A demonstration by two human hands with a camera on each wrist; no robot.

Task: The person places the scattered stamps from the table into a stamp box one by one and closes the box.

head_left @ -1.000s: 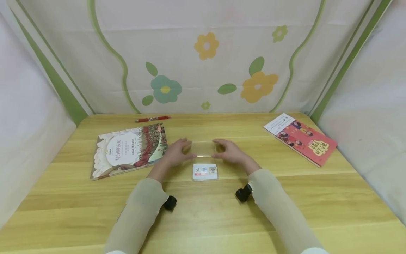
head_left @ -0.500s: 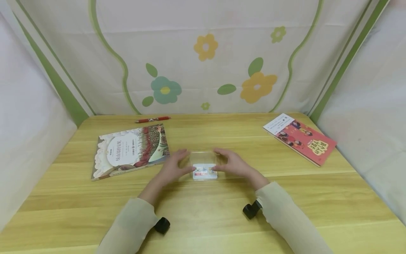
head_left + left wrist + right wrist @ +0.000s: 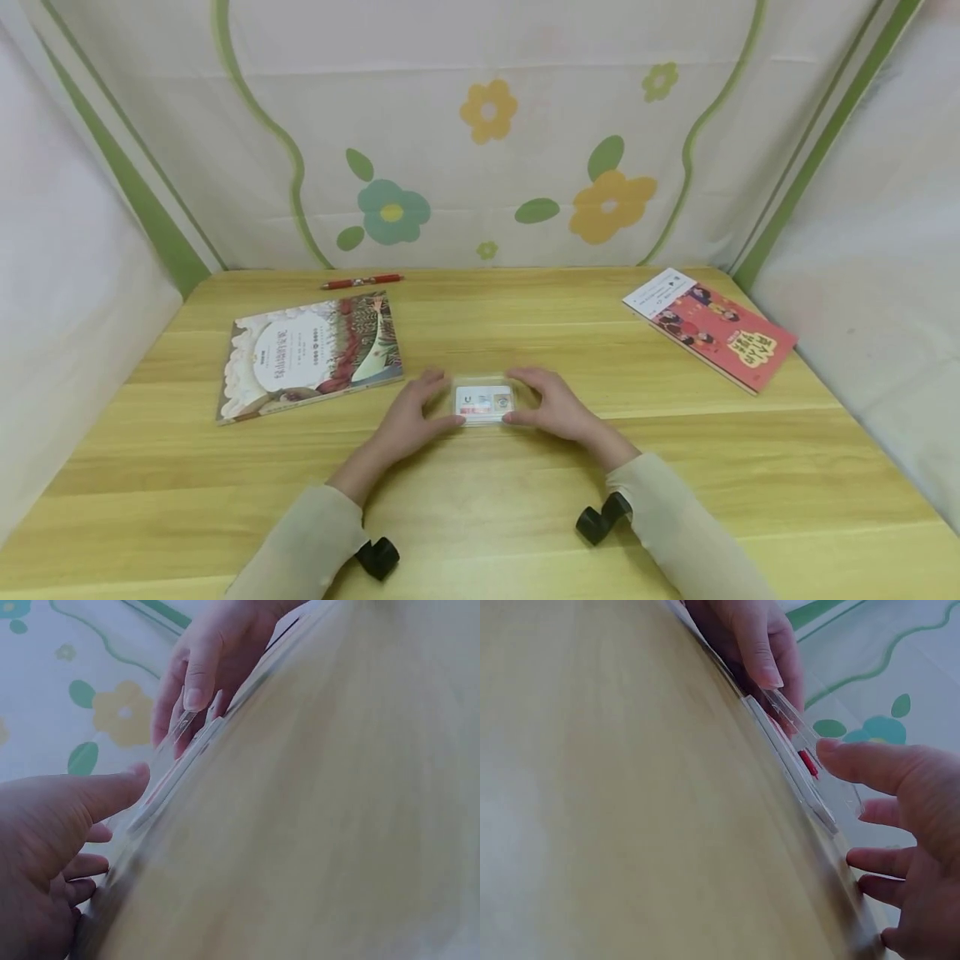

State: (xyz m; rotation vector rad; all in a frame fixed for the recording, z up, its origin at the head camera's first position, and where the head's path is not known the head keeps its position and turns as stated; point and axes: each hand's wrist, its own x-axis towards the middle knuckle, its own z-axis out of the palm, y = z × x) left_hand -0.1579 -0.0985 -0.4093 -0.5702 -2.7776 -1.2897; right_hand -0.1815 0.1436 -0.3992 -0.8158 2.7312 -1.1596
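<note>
Bare worktop [image 3: 480, 500] fills the lower half of the frame, between and beside the two sleeves, so a hand could pass there freely. At centre, the left hand [image 3: 411, 417] and right hand [image 3: 557, 408] close in the clear card box [image 3: 483, 401] from both sides. Left of centre lies a picture book [image 3: 311, 354], its near corner just beside the left hand, with a red pen [image 3: 362, 282] beyond it. A red book [image 3: 708, 327] lies at upper right, well apart. Cloth walls [image 3: 75, 275] bound the worktop left, right and behind.
</note>
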